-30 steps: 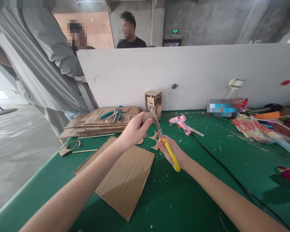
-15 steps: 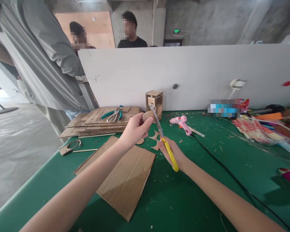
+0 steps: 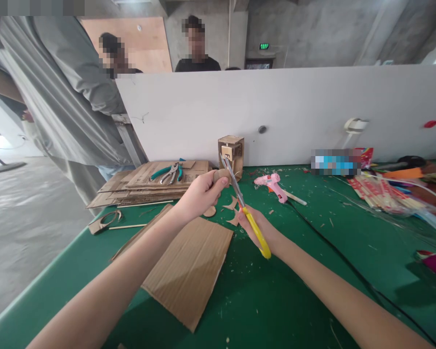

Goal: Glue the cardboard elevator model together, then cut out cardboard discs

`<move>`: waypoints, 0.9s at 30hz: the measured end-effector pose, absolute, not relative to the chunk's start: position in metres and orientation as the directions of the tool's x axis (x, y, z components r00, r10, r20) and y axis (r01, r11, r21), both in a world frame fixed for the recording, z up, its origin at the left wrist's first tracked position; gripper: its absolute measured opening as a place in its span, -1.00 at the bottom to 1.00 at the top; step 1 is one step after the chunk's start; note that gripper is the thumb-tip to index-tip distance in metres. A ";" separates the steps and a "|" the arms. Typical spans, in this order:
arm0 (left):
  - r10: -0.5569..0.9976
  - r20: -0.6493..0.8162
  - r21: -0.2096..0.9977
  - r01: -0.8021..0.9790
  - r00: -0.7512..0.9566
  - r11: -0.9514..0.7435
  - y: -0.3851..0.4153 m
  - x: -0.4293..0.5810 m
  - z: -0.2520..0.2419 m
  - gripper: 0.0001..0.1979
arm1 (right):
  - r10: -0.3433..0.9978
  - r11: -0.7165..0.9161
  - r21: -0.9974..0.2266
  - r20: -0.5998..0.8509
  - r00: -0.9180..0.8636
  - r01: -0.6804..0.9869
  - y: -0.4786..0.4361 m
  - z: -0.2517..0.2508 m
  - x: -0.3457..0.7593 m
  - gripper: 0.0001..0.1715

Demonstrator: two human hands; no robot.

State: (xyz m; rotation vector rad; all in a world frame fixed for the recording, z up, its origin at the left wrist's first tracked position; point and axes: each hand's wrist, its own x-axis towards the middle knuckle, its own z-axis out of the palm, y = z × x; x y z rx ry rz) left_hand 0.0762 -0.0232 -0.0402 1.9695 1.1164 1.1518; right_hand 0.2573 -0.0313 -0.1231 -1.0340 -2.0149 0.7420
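Observation:
My left hand (image 3: 204, 192) pinches a small rounded piece of cardboard (image 3: 222, 175) between thumb and fingers. The yellow-handled scissors (image 3: 255, 226) are in my right hand (image 3: 258, 224), which is closed around the handles. Their blades are slightly apart and reach up to the right edge of the cardboard piece. Beneath the hands lie a cardboard disc (image 3: 210, 211), curved cardboard offcuts (image 3: 234, 218) and a large flat cardboard sheet (image 3: 194, 271). Just beyond the blade tips stands a small cardboard box structure (image 3: 238, 166).
Teal-handled pliers (image 3: 170, 172) rest on stacked cardboard (image 3: 131, 196) at left. A pink glue gun (image 3: 273, 186) with a black cord lies right of centre. Packets of sticks (image 3: 376, 195) are at far right. A white panel (image 3: 290, 106) edges the green table; people stand beyond and at left.
The cardboard piece has turned a little in my left hand and looks narrower. The scissor blades have parted slightly. Both hands stay in nearly the same place.

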 end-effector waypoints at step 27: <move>0.817 0.369 0.532 0.619 0.444 -0.577 -0.026 0.053 -0.013 -0.72 | 0.848 0.503 -0.736 0.318 -0.425 0.453 -0.025 -0.130 0.264 -0.38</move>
